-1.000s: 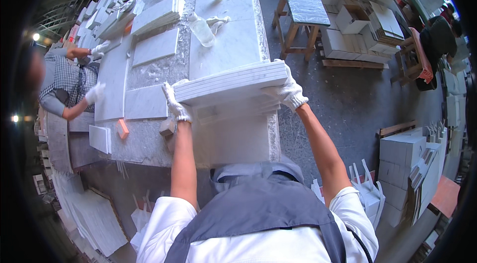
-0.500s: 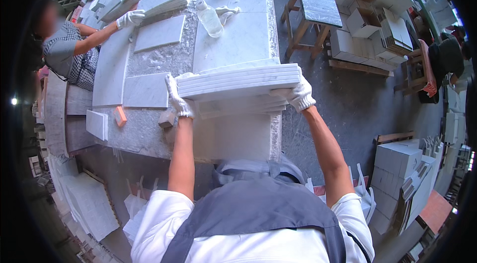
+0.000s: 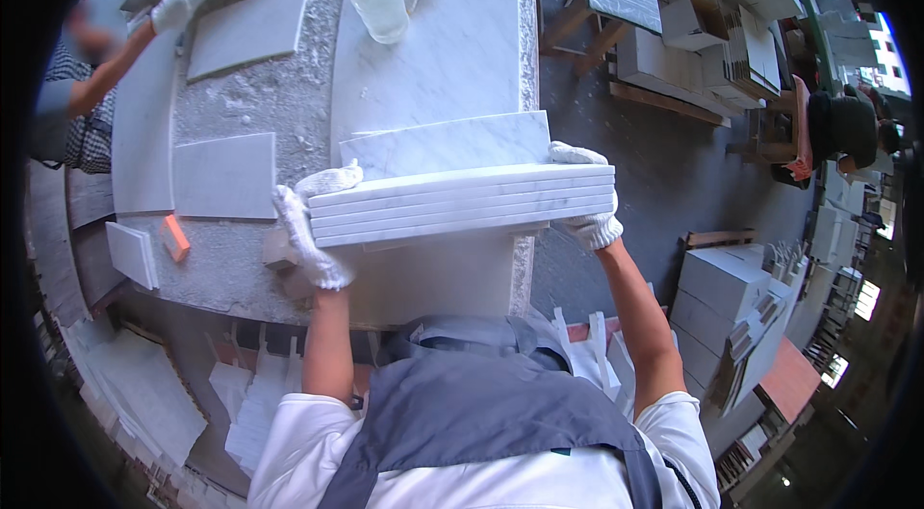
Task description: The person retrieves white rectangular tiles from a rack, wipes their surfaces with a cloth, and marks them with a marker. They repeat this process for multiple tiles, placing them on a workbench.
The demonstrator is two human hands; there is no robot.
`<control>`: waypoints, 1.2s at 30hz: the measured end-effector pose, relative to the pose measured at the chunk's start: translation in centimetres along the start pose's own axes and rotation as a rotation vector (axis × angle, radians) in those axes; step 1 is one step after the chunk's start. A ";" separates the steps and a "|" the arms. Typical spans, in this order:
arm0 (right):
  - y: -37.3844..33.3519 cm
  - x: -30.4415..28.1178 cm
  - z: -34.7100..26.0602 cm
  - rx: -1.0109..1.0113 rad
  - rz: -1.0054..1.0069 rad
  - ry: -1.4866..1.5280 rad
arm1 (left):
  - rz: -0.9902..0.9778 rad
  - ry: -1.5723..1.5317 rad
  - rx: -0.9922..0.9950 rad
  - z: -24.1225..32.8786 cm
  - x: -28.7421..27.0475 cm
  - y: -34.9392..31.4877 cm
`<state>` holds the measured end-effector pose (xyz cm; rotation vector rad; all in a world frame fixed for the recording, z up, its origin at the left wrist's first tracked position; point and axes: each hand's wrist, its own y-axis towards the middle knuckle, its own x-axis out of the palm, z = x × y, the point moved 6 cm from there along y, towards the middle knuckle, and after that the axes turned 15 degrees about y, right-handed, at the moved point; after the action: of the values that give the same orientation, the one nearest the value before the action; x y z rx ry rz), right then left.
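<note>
Plainly, a dusty worktable (image 3: 226, 268) borders grey floor (image 3: 645, 191).

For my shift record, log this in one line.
Held: stack of rectangular white stone slabs; left end: white-gloved left hand; right end: white-gloved right hand; beyond: translucent plastic bottle

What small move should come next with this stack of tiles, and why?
Probably lower the stack of white stone tiles gently, kept level: the gloved left hand and gloved right hand hold opposite ends, it seems raised above the worktable, and its tiles look unbound.
</note>
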<state>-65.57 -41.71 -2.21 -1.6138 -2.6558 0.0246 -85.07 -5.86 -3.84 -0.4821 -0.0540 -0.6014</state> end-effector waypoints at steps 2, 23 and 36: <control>0.7 0.9 -1.7 0.005 -0.035 -0.046 | -0.304 0.033 0.100 0.3 0.6 -0.1; -1.0 -1.6 4.8 -0.263 -0.130 -0.280 | -0.201 0.037 -0.050 -4.2 0.9 1.2; -11.9 -4.4 -3.5 0.227 -0.162 -0.092 | 0.041 0.335 0.056 -3.5 6.7 -2.2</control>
<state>-73.97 -51.08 1.55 -1.3582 -2.7230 0.3896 -81.08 -12.59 -4.82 -0.3230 0.2559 -0.6319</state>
